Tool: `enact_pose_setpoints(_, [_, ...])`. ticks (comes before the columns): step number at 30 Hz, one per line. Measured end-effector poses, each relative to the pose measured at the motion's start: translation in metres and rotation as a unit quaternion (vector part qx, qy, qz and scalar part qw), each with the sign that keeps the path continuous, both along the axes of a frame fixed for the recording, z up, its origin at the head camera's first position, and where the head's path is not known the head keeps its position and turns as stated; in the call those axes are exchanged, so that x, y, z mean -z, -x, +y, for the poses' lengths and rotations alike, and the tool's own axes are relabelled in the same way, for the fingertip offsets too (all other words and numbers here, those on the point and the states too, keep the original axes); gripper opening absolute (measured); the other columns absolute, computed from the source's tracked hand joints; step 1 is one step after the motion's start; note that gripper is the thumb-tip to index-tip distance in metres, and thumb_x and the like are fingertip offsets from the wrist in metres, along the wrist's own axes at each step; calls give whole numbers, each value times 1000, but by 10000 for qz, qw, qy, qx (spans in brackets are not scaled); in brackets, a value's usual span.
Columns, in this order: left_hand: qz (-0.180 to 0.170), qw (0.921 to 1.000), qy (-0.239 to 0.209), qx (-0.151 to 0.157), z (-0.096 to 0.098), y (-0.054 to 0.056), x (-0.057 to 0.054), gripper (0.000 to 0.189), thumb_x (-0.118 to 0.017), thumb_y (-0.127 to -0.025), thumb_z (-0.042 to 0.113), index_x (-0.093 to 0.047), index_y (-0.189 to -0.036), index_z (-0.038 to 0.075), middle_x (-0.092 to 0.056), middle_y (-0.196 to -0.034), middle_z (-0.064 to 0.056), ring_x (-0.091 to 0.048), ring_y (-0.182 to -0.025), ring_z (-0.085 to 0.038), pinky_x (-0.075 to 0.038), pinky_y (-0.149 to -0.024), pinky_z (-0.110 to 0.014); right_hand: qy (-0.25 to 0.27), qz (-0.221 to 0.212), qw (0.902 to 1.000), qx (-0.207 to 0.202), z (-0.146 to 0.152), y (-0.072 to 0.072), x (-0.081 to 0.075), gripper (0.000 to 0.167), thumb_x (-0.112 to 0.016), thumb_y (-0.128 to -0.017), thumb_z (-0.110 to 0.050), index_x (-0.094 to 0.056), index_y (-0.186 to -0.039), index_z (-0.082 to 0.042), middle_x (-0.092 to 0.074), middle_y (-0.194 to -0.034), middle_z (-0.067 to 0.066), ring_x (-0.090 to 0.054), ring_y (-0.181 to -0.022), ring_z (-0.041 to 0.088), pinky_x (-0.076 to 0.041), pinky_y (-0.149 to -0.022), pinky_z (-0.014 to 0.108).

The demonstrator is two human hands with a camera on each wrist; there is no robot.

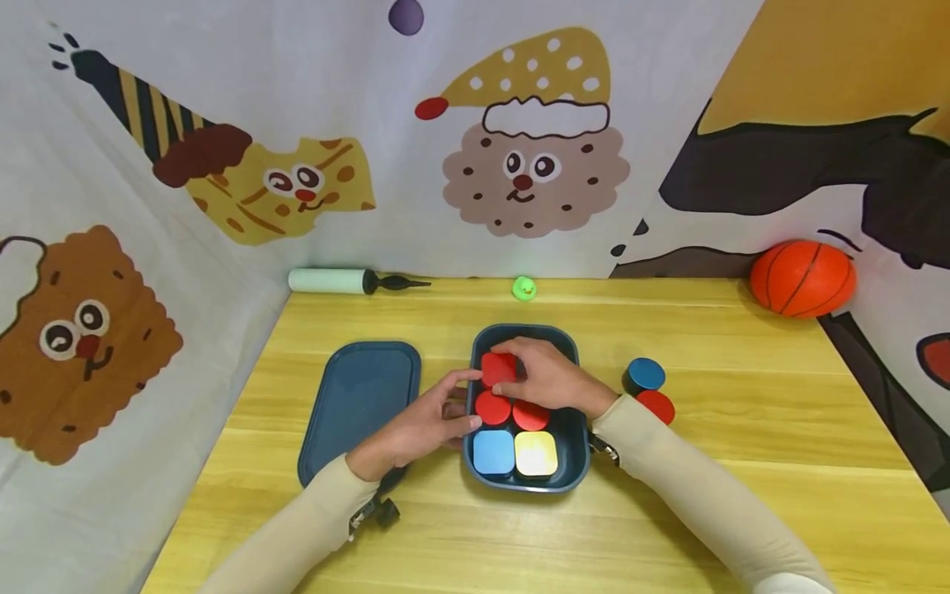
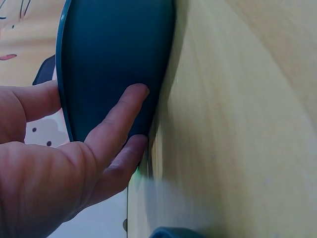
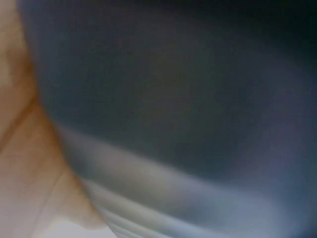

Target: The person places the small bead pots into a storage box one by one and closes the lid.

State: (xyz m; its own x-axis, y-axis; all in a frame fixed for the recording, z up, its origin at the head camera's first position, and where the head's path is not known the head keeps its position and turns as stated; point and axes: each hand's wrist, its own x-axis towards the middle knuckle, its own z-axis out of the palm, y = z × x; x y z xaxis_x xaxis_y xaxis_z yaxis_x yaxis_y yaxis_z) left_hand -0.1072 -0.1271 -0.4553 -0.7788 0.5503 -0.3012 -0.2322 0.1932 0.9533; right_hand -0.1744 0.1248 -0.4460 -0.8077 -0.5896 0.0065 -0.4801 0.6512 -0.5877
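Note:
A dark blue rectangular box stands on the wooden table. Inside it are a blue square block, a yellow square block, a round red block and another red block partly under my right hand. Reaching in from the right, my right hand holds a red block between thumb and fingers near the box's far left. My left hand grips the left wall, some fingers against its outside and others over the rim. The right wrist view is blurred, and the held block is hidden there.
Left of the box lies a dark blue lid. A blue round block and a red round block sit to its right, beside my right sleeve. Along the back are a pale green pump, a green toy duck and an orange basketball.

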Motion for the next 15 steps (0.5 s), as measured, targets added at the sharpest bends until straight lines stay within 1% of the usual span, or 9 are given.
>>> enact_pose_setpoints(3, [10,10000,13,2,0,0,0,70,-68,-105,15,-32,-164,26,-47,-154,-18,-63,-126,-28,-64,-91,-43,-66,-15,9999,-101,-1,0,1,63,-81,-94,-36,-61,-147,-8,-70,-132,7,-63,-113,20,-58,-96,38])
enact_pose_setpoints(8, [4,10000,-8,-8,0,0,0,70,-68,-105,14,-31,-164,25,-46,-154,-18,-62,-126,-28,-64,-92,-44,-95,-66,9998,-150,-1,0,2,63,-81,-95,-35,-60,-148,-8,-70,-133,7,-63,-112,19,-58,-94,36])
enact_pose_setpoints(12, [-17,10000,-39,5,-1,-1,0,70,-67,-105,14,-31,-164,25,-45,-155,-18,-63,-126,-27,-63,-92,-43,-37,65,9999,-150,0,0,3,61,-80,-95,-37,-62,-147,-10,-69,-134,6,-64,-108,17,-59,-90,35])
enact_pose_setpoints(15, [4,10000,-52,24,-1,-2,-1,70,-67,-106,15,-31,-164,25,-45,-155,-18,-63,-126,-27,-63,-92,-43,113,184,9997,-130,2,-1,1,57,-80,-95,-36,-65,-144,-12,-68,-137,5,-66,-111,18,-60,-92,37])
